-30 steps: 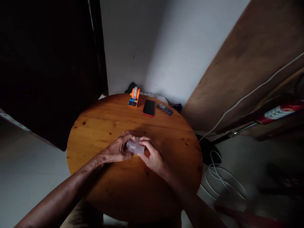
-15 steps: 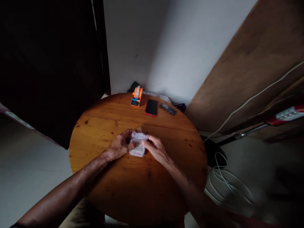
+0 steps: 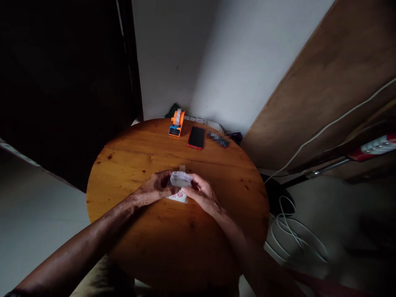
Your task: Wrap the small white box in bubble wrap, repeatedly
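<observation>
A translucent bubble-wrap pouch (image 3: 181,175) is held upright above the middle of the round wooden table, its top edge spread into an oval mouth. Red print shows on the white lower front. My left hand (image 3: 159,184) grips the pouch's left side, thumb across the front. On the opposite side, my right hand (image 3: 202,192) closes on the rim with its thumb at the front, close to the left thumb. Whatever is inside the pouch I cannot make out. A small clear strip, like tape (image 3: 182,168), juts up just behind it.
Along the table's (image 3: 123,165) far side stand an orange and blue tape dispenser (image 3: 177,123), a phone in a red case (image 3: 196,137) and a blurred dark item (image 3: 218,139). A white cable (image 3: 291,225) lies coiled on the floor at right, near a red-and-silver pole (image 3: 371,149).
The pouch's crumpled top has been spread into a rounder mouth, and its red-printed front shows more clearly. Both hands stay on it; the whole view has shifted slightly.
</observation>
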A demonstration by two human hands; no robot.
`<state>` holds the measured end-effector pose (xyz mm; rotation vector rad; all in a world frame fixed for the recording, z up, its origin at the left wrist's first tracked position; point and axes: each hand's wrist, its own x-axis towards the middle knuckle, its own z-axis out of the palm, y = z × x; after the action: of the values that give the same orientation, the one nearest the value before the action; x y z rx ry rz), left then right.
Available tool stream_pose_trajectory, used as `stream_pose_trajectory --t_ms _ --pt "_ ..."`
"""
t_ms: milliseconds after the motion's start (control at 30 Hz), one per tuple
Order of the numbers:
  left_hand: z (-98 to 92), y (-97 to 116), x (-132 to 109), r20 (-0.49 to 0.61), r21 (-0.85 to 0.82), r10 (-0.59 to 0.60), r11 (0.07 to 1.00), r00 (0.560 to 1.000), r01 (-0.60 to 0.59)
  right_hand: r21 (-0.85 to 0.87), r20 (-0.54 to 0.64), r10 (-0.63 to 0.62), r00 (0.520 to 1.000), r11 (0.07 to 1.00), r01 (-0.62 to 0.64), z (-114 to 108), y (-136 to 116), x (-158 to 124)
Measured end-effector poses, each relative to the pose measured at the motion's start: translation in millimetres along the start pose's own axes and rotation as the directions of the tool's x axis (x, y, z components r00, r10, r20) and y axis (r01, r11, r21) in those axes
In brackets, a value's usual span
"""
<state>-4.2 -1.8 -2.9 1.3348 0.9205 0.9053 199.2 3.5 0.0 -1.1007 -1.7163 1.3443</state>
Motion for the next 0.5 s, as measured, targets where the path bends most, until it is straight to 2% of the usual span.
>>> stream_pose_trajectory --t_ms 133,300,500 --pt "-0.1 -4 0 0.061 -0.066 -0.027 0.997 0.998 0.031 -0.036 -0.006 -0.032 0.999 0.999 0.032 -1 5 0" --pt "-0.1 -6 0 0.076 -0.06 -0.037 0.997 0.996 0.041 -0.16 -0.096 -0.102 0.99 0.983 0.085 2 4 3" --pt "5.5 3 0 0.09 -0.066 -0.016 0.998 0.996 0.022 -0.076 -0.186 -0.081 0.979 0.995 0.068 7 3 11"
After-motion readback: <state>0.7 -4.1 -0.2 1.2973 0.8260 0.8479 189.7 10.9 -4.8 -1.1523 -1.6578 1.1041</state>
